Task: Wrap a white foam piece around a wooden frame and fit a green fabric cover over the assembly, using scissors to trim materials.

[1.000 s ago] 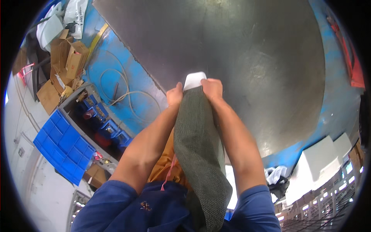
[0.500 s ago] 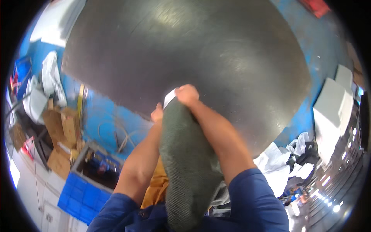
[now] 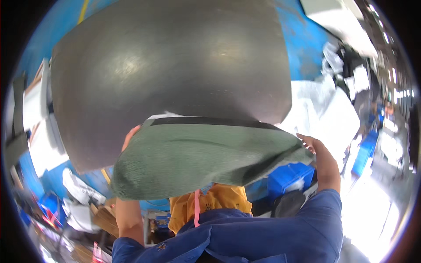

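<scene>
A grey-green ribbed fabric piece (image 3: 206,151) with a black strip along its far edge is stretched sideways before me. It hangs over the near edge of the dark worktable (image 3: 175,74). My left hand (image 3: 130,136) grips its left end; most of that hand is hidden behind the fabric. At the other end, my right hand (image 3: 310,143) has thumb and fingers closed around the corner. A bit of white material (image 3: 162,116) shows along the far left edge of the fabric.
White sheeting (image 3: 326,103) lies beside the table's right edge. A blue bin (image 3: 289,177) stands beneath the fabric's right end. White boxes (image 3: 46,147) are at the left, with cardboard (image 3: 105,219) lower down. An orange-yellow apron (image 3: 210,204) covers my waist.
My hands, close together before at the fabric's far end, are now spread wide. The fabric has turned from lengthwise to crosswise. My view has swung to the right.
</scene>
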`<state>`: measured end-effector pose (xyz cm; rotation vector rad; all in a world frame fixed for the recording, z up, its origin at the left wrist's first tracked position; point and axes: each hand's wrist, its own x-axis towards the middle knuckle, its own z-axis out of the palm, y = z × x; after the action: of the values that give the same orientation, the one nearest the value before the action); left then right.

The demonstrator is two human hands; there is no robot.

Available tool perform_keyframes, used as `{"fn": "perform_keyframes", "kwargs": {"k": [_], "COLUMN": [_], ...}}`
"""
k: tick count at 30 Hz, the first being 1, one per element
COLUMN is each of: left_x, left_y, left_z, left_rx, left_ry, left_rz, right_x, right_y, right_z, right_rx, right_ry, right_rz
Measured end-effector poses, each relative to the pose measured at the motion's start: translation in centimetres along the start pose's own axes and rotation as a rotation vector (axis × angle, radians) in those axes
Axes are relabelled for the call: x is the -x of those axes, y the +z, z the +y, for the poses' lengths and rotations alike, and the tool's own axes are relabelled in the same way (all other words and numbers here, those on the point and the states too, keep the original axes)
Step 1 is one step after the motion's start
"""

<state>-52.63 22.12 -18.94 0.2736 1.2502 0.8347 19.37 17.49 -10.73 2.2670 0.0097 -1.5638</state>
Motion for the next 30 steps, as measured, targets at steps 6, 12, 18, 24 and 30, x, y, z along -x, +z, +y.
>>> {"fn": "perform_keyframes", "kwargs": {"k": [6,12,18,24,30], "left_x": [2.3,12.8,17.2,16.2,17.7], "left_y": [-4.7,-0.8,33.5,59.3,66.4], "left_z": [-3.3,-1.6,-4.7,-12.1,-14.2], "left_rx": [-0.124,-0.607,-0.916,-2.155,-1.643], "left_ry": [-0.146,-0.594,-0.655,0.444,0.194], "left_rz": [0.355,0.281,-0.741,-0.920,-1.035], "right_x": [-2.6,-2.9,-7.5,-11.6,-15.9], "right_y": [1.1,1.5,2.2,5.6,11.0], "right_z": [7.1,7.4,9.6,12.1,11.1], "right_rx": [-0.713,-0.564,-0.779,-1.163,-1.315], "right_ry": [-0.378,-0.785,-0.784,-0.685,-0.679], "right_rz": [-0.396,-0.084,-0.247,-0.598,-0.476]}}
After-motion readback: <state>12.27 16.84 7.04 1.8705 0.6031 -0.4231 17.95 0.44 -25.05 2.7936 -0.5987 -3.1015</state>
